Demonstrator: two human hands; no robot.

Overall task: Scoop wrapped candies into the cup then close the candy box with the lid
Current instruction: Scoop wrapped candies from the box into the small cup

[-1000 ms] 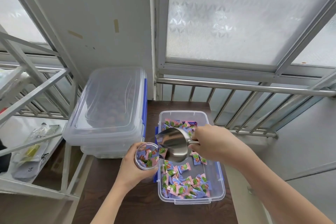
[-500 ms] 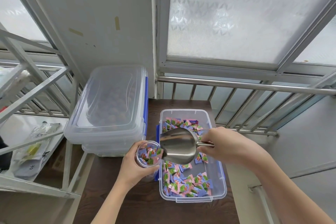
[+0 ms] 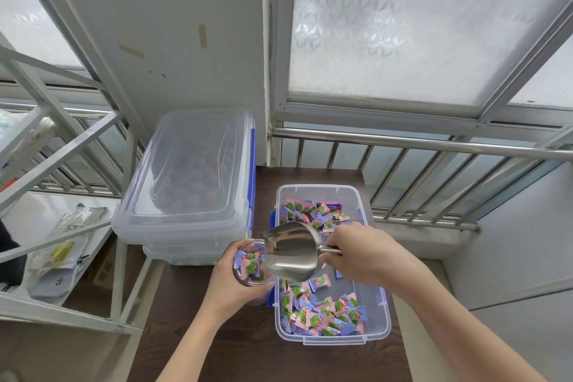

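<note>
the right hand (image 3: 361,253) is clenched around the thin handle of a metal scoop (image 3: 291,253), fingers wrapped over it, with the bowl of the scoop tipped down to the left so its mouth meets the rim of the cup (image 3: 249,263). the left hand (image 3: 231,284) is grasping the clear cup from its near side, thumb and fingers curled around the wall, holding it just left of the candy box (image 3: 333,263) at the box's left edge. the cup holds several wrapped candies (image 3: 322,313), pink, blue and green, like those in the box. the scoop bowl hides part of the cup's opening, so whether candies sit inside the scoop cannot be told.

the candy box is a clear open tub on the dark wooden table (image 3: 235,347), with candies heaped at its far end and its near end and a barer stretch under the right hand. to the left and farther back stands a stack of lidded clear containers (image 3: 186,189) with blue latches, touching the table's far left part. a metal railing (image 3: 434,146) runs behind the table on the right.
</note>
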